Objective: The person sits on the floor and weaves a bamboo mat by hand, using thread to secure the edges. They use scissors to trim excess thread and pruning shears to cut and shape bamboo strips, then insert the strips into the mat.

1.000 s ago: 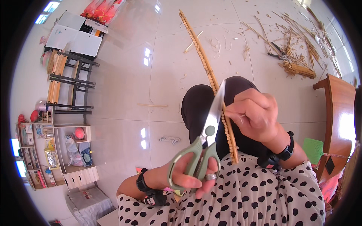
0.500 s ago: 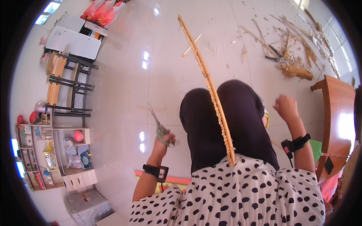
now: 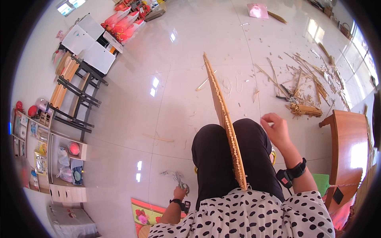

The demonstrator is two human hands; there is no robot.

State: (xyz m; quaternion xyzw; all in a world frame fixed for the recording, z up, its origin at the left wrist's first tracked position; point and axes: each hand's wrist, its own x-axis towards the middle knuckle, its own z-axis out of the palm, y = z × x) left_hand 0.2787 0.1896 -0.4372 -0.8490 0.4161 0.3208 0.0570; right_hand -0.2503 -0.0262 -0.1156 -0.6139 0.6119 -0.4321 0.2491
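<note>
A flat panel of straw-coloured stalks [image 3: 229,133] stands on edge across my lap, its near end against my dotted shirt. Small round cut stalk ends line its upper edge. My left hand [image 3: 181,192] is closed around a pair of grey-green scissors [image 3: 177,178], low beside my left thigh and apart from the panel. Motion blurs the scissor blades. Over my right knee hovers my right hand [image 3: 276,130], its fingers loosely curled with a gap between thumb and forefinger. I see nothing in it, and it does not touch the panel.
Loose stalks and scraps [image 3: 307,79] litter the floor at the far right, with black-handled cutters [image 3: 286,93] among them. A wooden table [image 3: 349,146] stands at the right. On the left are folded black-legged stools [image 3: 79,91] and a shelf unit [image 3: 67,194]. A floral mat [image 3: 141,212] lies near left.
My left hand has lowered the scissors toward my left side. My right hand has moved inward to my right knee, its fingers loosening. The view has shifted, showing more floor ahead.
</note>
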